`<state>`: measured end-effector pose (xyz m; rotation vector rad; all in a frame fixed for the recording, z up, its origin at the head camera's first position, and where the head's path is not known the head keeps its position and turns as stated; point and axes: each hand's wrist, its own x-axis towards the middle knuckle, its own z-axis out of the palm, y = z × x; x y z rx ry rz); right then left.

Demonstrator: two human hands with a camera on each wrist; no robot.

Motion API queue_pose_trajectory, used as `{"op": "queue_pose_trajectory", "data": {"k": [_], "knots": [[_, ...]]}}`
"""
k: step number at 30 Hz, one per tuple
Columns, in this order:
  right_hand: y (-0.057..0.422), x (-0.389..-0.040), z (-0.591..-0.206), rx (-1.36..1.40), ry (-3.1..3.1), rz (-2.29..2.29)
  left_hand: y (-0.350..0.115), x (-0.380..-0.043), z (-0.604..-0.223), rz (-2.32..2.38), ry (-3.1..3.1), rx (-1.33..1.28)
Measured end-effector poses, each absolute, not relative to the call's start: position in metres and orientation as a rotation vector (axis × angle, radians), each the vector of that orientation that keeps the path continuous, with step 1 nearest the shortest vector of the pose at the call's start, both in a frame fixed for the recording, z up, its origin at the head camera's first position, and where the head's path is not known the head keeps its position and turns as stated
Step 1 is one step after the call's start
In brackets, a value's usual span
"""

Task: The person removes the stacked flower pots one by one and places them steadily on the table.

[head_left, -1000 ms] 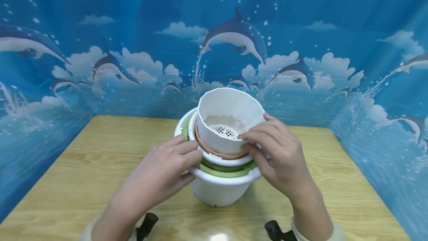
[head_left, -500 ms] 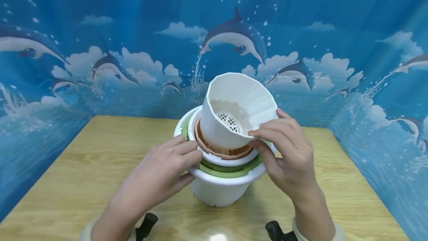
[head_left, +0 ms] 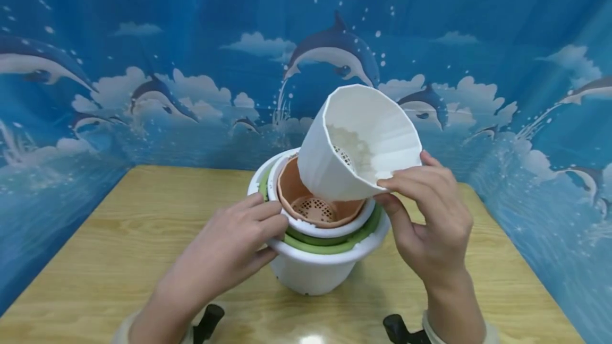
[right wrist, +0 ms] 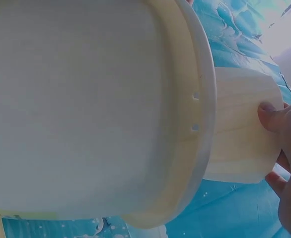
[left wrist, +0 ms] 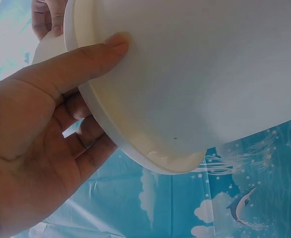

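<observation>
My right hand (head_left: pixel 427 211) pinches the rim of a small white flowerpot (head_left: pixel 330 158), fingers inside and thumb outside. This pot is tilted, its mouth facing me, with a perforated bottom and a brownish stain inside. Below it is a stack of nested flowerpots: a terracotta-coloured one (head_left: pixel 291 190) with a perforated base, a white one (head_left: pixel 313 230), a green one (head_left: pixel 330 248), and a large white pot (head_left: pixel 311 275) outermost. My left hand (head_left: pixel 244 232) grips the large pot's rim at the left; the left wrist view shows its thumb (left wrist: pixel 101 57) against the pot's outer wall.
The stack stands on a wood-grain table (head_left: pixel 143 238). A blue dolphin-print curtain (head_left: pixel 201 41) encloses the back and both sides. Black device parts (head_left: pixel 209 320) show near the wrists at the lower edge.
The right hand has lifted the small white pot up and to the right, tilting it further and uncovering the terracotta-coloured pot's inside. The left hand has stayed on the rim.
</observation>
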<state>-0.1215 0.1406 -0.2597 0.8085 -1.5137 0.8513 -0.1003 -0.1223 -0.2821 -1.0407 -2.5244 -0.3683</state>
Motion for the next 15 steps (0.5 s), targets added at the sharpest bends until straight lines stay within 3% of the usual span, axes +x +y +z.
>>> {"op": "queue_pose_trajectory", "data": {"k": [15], "knots": [[0.156, -0.133, -0.262, 0.583, -1.367, 0.863, -0.122, -0.099, -0.281, -0.374, -2.539, -1.036]]}}
